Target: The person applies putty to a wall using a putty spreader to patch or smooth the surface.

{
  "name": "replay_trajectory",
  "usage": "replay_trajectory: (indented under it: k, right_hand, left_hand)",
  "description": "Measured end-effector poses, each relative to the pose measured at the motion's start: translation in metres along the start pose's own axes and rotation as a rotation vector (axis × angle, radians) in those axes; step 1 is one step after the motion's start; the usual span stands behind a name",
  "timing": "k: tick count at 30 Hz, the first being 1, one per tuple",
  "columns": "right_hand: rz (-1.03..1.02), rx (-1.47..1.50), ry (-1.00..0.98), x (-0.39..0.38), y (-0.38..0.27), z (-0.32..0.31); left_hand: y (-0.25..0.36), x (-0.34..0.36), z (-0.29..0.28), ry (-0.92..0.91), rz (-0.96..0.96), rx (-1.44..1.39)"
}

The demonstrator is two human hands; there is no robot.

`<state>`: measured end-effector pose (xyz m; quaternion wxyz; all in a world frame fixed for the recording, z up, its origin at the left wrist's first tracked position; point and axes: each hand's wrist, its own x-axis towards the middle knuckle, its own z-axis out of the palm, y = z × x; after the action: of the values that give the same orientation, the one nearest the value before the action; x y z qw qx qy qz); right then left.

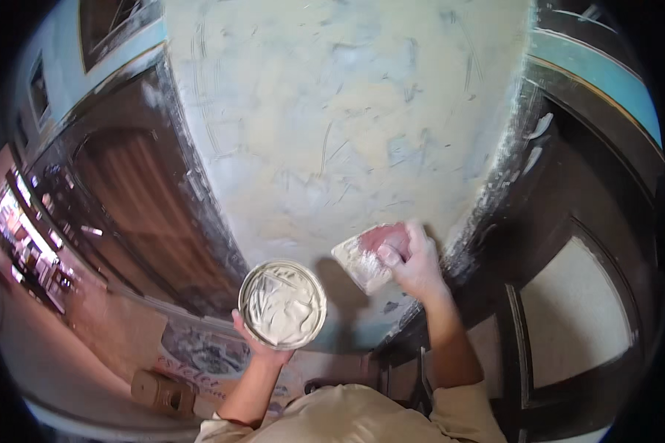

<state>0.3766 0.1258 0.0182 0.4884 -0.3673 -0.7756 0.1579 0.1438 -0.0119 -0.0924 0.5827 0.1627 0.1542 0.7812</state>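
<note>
Left hand (268,351) supports a round container (292,345), its grip spread around the underside and side; pale paste (283,301) lies inside. Right hand (418,267), apart from the container, has its grip pinched on a reddish, paste-smeared scraper (368,255) before the patchy wall (347,133); contact cannot be determined. A brown door (137,192) stands left of the wall.

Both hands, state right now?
Left hand: holding the tub from below, thumb at its side.
Right hand: closed on the scraper.
</note>
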Motion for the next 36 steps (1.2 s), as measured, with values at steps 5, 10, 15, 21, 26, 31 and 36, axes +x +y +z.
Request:
replay_trajectory:
  k: [5,10,15,21,26,31,36]
  right_hand:
    - [0.178,0.272,-0.338,-0.048,0.031,0.057]
    - [0.249,0.335,-0.384,-0.052,0.022,0.075]
    - [0.259,0.297,-0.364,-0.055,0.035,0.078]
    - [0.229,0.384,-0.423,-0.061,0.050,0.085]
    - [0.330,0.177,-0.543,-0.050,0.026,0.079]
    - [0.275,0.114,-0.563,-0.052,0.033,0.096]
    - [0.342,0.143,-0.687,-0.047,0.026,0.120]
  left_hand:
    - [-0.012,0.013,-0.018,-0.016,-0.004,0.165]
    - [-0.016,0.014,-0.025,-0.071,-0.005,0.214]
    - [-0.020,0.005,-0.022,0.011,0.004,0.213]
    - [-0.022,-0.001,-0.025,0.075,-0.009,0.203]
    - [-0.018,0.003,-0.035,0.051,-0.032,0.166]
    - [-0.007,0.002,-0.039,0.062,-0.062,0.105]
    - [0.009,0.011,-0.046,0.087,-0.045,0.142]
